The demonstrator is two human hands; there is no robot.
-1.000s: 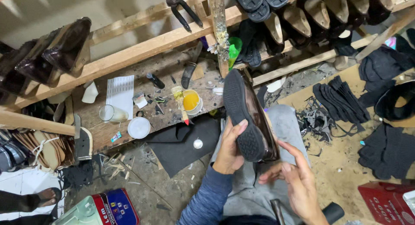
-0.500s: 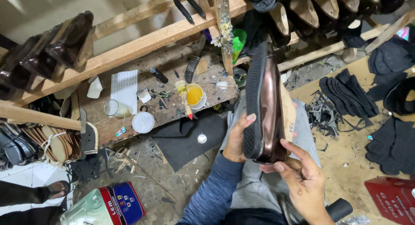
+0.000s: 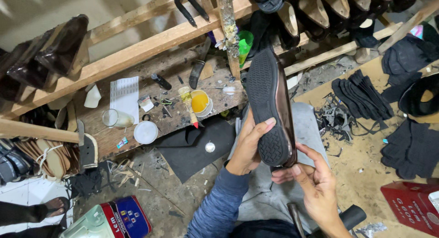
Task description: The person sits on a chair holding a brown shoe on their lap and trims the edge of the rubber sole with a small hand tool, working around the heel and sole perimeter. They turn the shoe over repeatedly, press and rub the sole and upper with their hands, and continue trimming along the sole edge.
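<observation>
Glossy brown leather over a black treaded sole — the shoe (image 3: 272, 105) is held up over the person's lap, sole turned toward the camera, toe pointing away toward the wooden rack (image 3: 137, 50) beyond the hands. It looks light enough for one hand, stiff along the sole but softer in the upper, and the polished side would likely be slippery and easy to smudge; the ribbed heel and the edge of the sole seem the surer places to grip. The left hand (image 3: 249, 149) is closed around the heel end from the left, fingers (image 3: 267, 124) wrapped over the tread and thumb behind, wrist bent back with the blue sleeve (image 3: 219, 206) running down to the lower edge. The right hand (image 3: 315, 183) sits just below and to the right of the heel, palm up, fingers half curled and touching the shoe's lower rim, supporting rather than clamping it. Just left of the left hand a dark leather sheet (image 3: 192, 144) lies beside the counter (image 3: 137, 124), where a yellow glue pot (image 3: 200, 102) and a brush (image 3: 187, 103) stand — well apart from the shoe.
</observation>
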